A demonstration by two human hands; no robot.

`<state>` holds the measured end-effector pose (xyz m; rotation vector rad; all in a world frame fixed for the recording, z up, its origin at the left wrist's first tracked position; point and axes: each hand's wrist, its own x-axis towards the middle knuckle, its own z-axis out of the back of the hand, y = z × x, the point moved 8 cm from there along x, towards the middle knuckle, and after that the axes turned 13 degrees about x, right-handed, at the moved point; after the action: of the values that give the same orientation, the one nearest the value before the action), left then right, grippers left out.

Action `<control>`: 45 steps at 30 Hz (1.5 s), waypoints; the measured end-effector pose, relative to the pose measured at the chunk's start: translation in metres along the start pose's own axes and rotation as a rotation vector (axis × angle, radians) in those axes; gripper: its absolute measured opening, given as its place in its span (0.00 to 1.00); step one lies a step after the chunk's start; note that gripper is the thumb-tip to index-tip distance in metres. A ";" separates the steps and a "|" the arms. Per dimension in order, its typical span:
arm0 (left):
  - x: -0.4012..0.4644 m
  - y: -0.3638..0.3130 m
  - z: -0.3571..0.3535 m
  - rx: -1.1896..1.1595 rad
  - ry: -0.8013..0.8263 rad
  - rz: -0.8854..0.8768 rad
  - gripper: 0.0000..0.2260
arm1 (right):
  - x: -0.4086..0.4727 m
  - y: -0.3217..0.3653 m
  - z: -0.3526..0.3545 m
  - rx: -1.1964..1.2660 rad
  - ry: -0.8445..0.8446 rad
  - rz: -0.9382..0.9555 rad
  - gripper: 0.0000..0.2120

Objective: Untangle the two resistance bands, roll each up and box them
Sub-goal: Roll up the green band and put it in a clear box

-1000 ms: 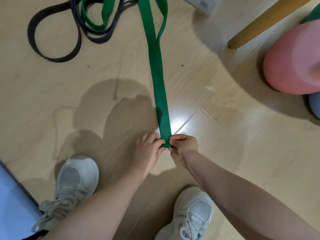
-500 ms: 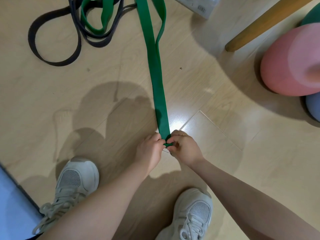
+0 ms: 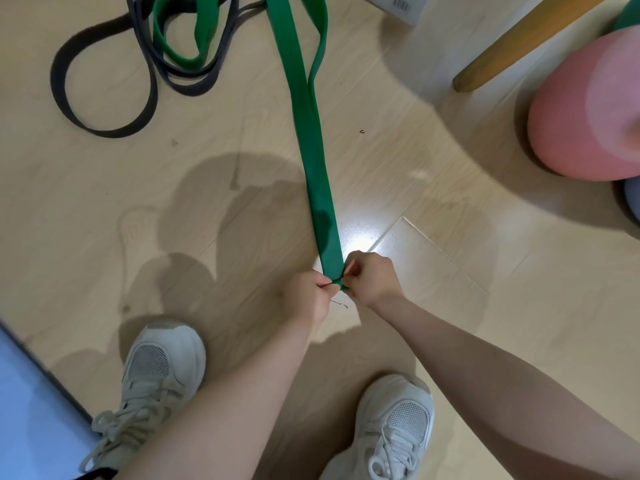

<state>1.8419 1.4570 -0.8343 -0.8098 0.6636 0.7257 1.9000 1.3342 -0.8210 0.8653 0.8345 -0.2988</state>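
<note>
Two hands meet low over the wooden floor (image 3: pixel 450 306) in my head view, the only one I have. My left hand (image 3: pixel 308 299) and right hand (image 3: pixel 372 280) sit close together, each pinching the near end of the green band (image 3: pixel 310 133), whose tip looks folded or curled between the fingers. From there the green band runs flat and doubled up the floor to the top edge, where its two layers part. At upper left its far loop lies tangled with the dark grey band (image 3: pixel 104 129), which coils on the floor well apart from my hands. A white box (image 3: pixel 398 5) shows partly at the top edge. To the right I see a wooden leg (image 3: pixel 512 46) and a pink ball (image 3: pixel 588 109). Below, two pale sneakers, the left sneaker (image 3: pixel 162 368) and the right sneaker (image 3: pixel 394 424), stand on the floor.
</note>
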 end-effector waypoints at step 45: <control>-0.006 -0.020 0.019 0.209 -0.323 -0.490 0.10 | 0.007 0.010 0.001 -0.106 0.025 0.173 0.06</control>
<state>1.8585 1.4604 -0.8118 -0.6094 0.2262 0.3206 1.9102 1.3402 -0.8207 0.8377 0.7856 -0.0913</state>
